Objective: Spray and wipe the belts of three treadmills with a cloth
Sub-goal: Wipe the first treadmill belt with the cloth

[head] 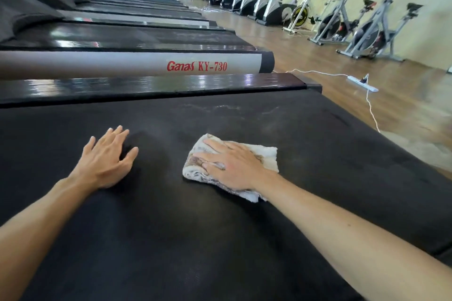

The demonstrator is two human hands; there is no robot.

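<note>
A wide black treadmill belt fills the lower part of the head view. A folded white cloth, stained grey-brown, lies flat on it. My right hand presses palm-down on the cloth, fingers spread and pointing left. My left hand rests flat on the bare belt to the left of the cloth, fingers apart, holding nothing. Faint pale smears mark the belt near its far edge. No spray bottle is in view.
Beyond the belt run a glossy black side rail and a grey rail marked Ganas KY-730, then more treadmills. A white power strip and cable lie on the wooden floor at right. Exercise bikes line the far wall.
</note>
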